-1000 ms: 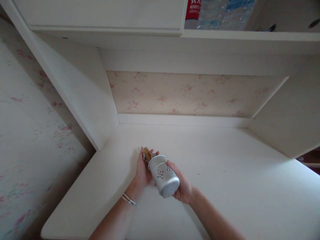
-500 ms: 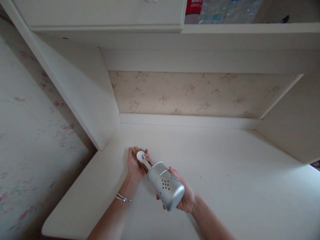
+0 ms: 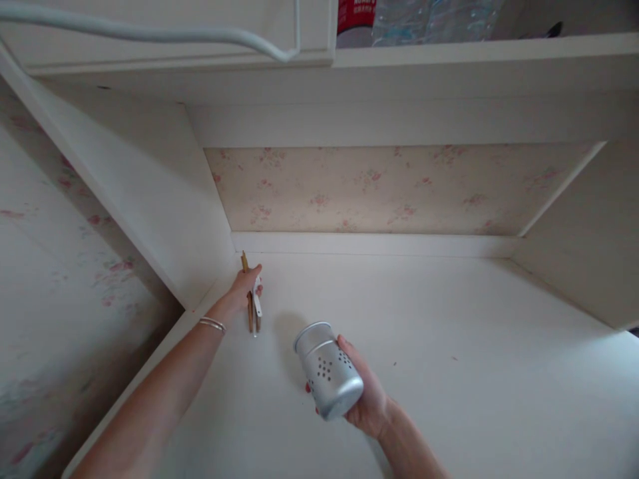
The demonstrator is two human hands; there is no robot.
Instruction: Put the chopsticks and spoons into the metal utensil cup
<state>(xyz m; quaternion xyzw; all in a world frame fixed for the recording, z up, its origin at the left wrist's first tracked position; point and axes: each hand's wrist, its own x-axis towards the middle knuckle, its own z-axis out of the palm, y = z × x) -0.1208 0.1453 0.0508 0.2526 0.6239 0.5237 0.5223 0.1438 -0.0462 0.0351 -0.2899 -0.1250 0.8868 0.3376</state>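
Note:
My left hand (image 3: 248, 282) is closed over a bundle of wooden chopsticks (image 3: 251, 314) and a white spoon (image 3: 257, 301), low over the desk's back left corner. Part of the bundle is hidden under my fingers, and the spoon's bowl is covered too. A silver metal utensil holder (image 3: 327, 372) with punched holes lies tilted in my right hand (image 3: 368, 392). Its rim points up and to the left, and its base faces toward me. My right thumb shows along its side while most of the other fingers are behind it.
A white desktop (image 3: 449, 412) spreads under both hands, with two small dark specks on it. A side panel (image 3: 134, 186) rises at the left. Overhead, a shelf (image 3: 479, 53) holds a red package (image 3: 356, 16) and clear plastic (image 3: 424, 23). A white cable (image 3: 150, 30) crosses the upper left.
My left hand has drawn the chopsticks and spoon out of the holder and moved them left and back, down to the desk's corner. The right hand keeps the holder nearly in place.

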